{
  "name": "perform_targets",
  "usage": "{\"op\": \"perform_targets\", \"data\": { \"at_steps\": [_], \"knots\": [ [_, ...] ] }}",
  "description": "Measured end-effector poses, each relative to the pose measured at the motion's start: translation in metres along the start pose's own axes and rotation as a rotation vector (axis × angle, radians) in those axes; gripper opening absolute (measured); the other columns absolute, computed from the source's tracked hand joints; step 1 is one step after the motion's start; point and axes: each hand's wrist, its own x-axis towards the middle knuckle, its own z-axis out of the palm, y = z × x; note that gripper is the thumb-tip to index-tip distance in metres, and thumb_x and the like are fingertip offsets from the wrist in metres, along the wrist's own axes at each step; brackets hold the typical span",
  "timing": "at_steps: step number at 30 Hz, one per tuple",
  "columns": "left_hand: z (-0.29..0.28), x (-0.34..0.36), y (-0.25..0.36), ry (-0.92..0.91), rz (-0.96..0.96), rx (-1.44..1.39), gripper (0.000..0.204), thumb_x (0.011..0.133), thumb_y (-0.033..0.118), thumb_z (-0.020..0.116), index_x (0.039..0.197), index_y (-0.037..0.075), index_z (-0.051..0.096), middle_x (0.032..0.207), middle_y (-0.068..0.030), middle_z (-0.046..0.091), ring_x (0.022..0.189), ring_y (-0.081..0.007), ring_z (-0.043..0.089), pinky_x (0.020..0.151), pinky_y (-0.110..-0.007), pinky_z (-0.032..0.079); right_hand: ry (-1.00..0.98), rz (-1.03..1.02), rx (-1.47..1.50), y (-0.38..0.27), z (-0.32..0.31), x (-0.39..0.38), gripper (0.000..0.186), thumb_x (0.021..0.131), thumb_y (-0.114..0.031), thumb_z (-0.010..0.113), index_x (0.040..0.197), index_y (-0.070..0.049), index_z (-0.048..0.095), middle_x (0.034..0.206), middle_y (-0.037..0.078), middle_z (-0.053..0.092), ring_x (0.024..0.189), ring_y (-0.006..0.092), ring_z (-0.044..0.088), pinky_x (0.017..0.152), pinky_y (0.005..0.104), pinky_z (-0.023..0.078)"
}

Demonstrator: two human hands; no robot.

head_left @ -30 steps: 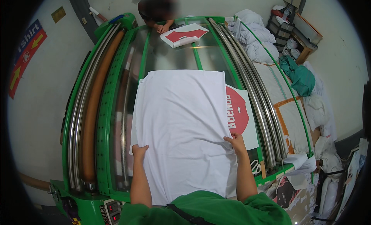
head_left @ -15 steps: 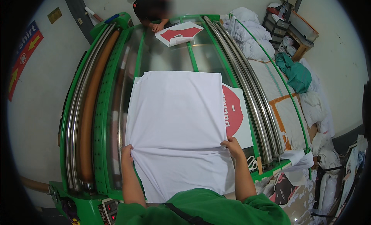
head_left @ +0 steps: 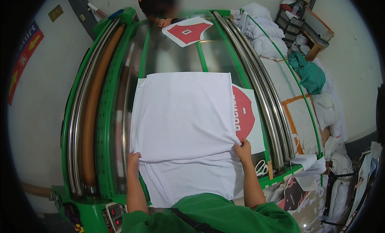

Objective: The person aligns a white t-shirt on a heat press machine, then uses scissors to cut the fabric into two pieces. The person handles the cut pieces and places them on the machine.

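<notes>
1. Cloth (head_left: pixel 182 112), plain white and wide, lies in the head view over the middle of a green-framed desk (head_left: pixel 170 56), between both of the person's hands. Its far part spreads fairly flat; its near part is loosely rumpled and reaches the person's green shirt (head_left: pixel 208 213).
2. At the cloth's left edge, the left hand (head_left: pixel 133 161) grips the fabric with thumb and fingers, so the cloth lies directly to its right.
3. At the right edge, the right hand (head_left: pixel 243 151) has gathered a pinch of the same fabric; the cloth lies to its left. A crease runs across from one hand to the other.
4. Partly under the cloth is a white sheet with a red print (head_left: pixel 245 117), showing on the right, just beyond the right hand.
5. Right of the right forearm lie scissors (head_left: pixel 261 167) with white handles.
6. Toward the far end, a second printed sheet (head_left: pixel 188 31) rests on the desk, near a co-worker's hand (head_left: pixel 163 23); I cannot tell whether that hand grips anything.
7. Along the left runs a brown roller (head_left: pixel 96 112); along the right, steel rollers (head_left: pixel 274 149), with white bundles (head_left: pixel 260 28) farther off.
</notes>
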Motion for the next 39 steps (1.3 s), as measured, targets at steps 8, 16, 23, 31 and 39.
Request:
{"op": "perform_targets", "data": {
  "at_steps": [8, 16, 23, 31, 39],
  "knots": [
    [-0.005, -0.027, -0.016, -0.060, 0.041, -0.216, 0.031, 0.067, 0.002, 0.059, 0.097, -0.004, 0.063, 0.088, -0.0076, 0.063, 0.080, -0.0223, 0.059, 0.072, -0.036, 0.048, -0.152, 0.073, 0.137, 0.019, -0.005, 0.007, 0.011, 0.076, -0.006, 0.065, 0.083, 0.001, 0.062, 0.072, 0.006, 0.062, 0.062, 0.0137, 0.058, 0.055, 0.0318, 0.049],
    [-0.001, -0.055, -0.019, 0.135, 0.185, 0.242, 0.053, 0.071, 0.014, 0.081, 0.116, -0.009, 0.066, 0.106, -0.0181, 0.072, 0.095, -0.0265, 0.070, 0.082, -0.037, 0.055, -0.173, -0.104, -0.007, -0.013, -0.014, -0.021, 0.048, 0.075, -0.029, 0.083, 0.105, 0.004, 0.066, 0.090, 0.021, 0.071, 0.081, 0.0296, 0.071, 0.076, 0.0422, 0.055],
    [-0.031, -0.097, -0.027, -0.255, 0.054, 0.462, 0.062, 0.076, 0.022, 0.088, 0.126, -0.007, 0.064, 0.117, -0.0178, 0.072, 0.106, -0.0259, 0.069, 0.089, -0.037, 0.054, -0.627, 0.141, -0.491, -0.055, -0.057, -0.058, 0.067, 0.080, -0.034, 0.084, 0.129, 0.004, 0.061, 0.114, 0.021, 0.072, 0.105, 0.0304, 0.070, 0.090, 0.0419, 0.054],
    [-0.035, -0.091, -0.053, -0.196, 0.111, -0.245, 0.064, 0.088, 0.025, 0.080, 0.136, -0.009, 0.055, 0.127, -0.0190, 0.067, 0.112, -0.0269, 0.066, 0.098, -0.037, 0.050, -0.338, 0.262, 0.294, -0.003, -0.056, -0.072, 0.067, 0.088, -0.018, 0.079, 0.144, -0.002, 0.044, 0.088, 0.007, 0.065, 0.076, 0.0115, 0.061, 0.064, 0.0287, 0.049],
    [-0.040, -0.097, -0.078, 0.193, 0.456, 0.454, 0.088, 0.075, 0.037, 0.091, 0.139, -0.008, 0.051, 0.129, -0.0246, 0.065, 0.118, -0.0373, 0.063, 0.101, -0.041, 0.050, 0.030, -0.230, -0.167, 0.035, -0.051, -0.092, 0.065, 0.084, -0.022, 0.076, 0.140, -0.005, 0.050, 0.091, 0.020, 0.069, 0.080, 0.0347, 0.068, 0.079, 0.0431, 0.054]
  ]
}}
